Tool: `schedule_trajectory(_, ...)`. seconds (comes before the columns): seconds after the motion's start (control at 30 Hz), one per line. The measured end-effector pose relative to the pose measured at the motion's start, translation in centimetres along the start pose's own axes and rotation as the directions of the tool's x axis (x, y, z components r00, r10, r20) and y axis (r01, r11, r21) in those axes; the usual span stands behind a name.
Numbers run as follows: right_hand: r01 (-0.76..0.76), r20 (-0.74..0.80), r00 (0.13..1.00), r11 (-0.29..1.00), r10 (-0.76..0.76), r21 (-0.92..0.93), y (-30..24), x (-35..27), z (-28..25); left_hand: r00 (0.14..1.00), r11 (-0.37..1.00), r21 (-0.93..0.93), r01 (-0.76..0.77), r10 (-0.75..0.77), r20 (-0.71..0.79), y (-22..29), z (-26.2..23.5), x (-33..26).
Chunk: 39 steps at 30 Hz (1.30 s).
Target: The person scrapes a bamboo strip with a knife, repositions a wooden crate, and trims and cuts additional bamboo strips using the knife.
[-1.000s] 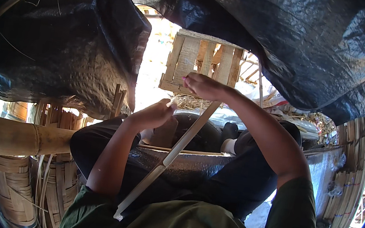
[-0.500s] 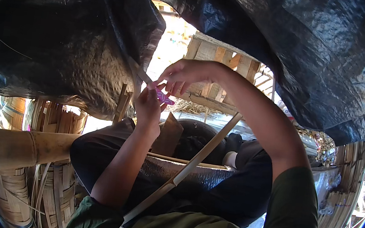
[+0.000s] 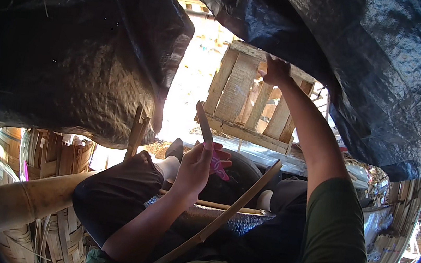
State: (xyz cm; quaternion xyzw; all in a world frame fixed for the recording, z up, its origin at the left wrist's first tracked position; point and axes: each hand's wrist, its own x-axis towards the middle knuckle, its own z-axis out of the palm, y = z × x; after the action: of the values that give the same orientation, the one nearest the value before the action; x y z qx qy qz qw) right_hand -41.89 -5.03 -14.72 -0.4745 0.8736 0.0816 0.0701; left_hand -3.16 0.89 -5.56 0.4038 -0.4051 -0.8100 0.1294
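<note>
My left hand (image 3: 195,169), raised above my lap, is closed round a knife (image 3: 204,123). Its narrow blade points up and away from me; a pink patterned piece, apparently the handle, shows beside my fingers. My right hand (image 3: 276,71) is stretched far forward at the top board of a slatted wooden crate (image 3: 234,89). Its fingers look spread, though shade makes it hard to tell whether they touch the wood. A long split bamboo strip (image 3: 215,224) slants across my lap between my arms.
Black plastic sheeting (image 3: 72,62) hangs on the left, with more sheeting (image 3: 387,64) overhead right. A thick bamboo pole (image 3: 34,199) runs beside my left knee. Between my legs sits a dark round container (image 3: 239,172). Woven bamboo (image 3: 399,244) stands at the right.
My right hand has left the pink piece by my left hand and reached forward to the crate. My left hand has shifted right and lower, still holding the knife, its blade now more upright.
</note>
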Motion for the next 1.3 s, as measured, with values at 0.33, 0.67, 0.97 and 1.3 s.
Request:
schedule_trajectory(0.33,0.120,-0.265,0.963,0.965,-0.055,0.235,2.1,0.6,4.3,0.999,0.999,0.001,0.033,-0.033,0.035,-0.5,0.2,0.6)
schedule_trajectory(0.67,0.035,-0.126,0.992,0.998,-0.029,0.046,0.6,-6.4,3.3,0.996,1.000,-0.007,-0.010,0.009,-0.084,1.0,0.5,-0.7)
schedule_trajectory(0.97,0.211,0.205,0.956,0.977,-0.209,0.013,-4.8,-13.1,2.5,0.990,0.998,0.000,-0.067,0.066,-0.128,3.9,-0.2,-2.6)
schedule_trajectory(1.3,-0.132,0.052,0.991,0.893,0.121,0.431,-1.9,-10.8,2.8,0.962,0.915,0.389,-0.110,0.197,-0.191,2.8,-1.6,2.4)
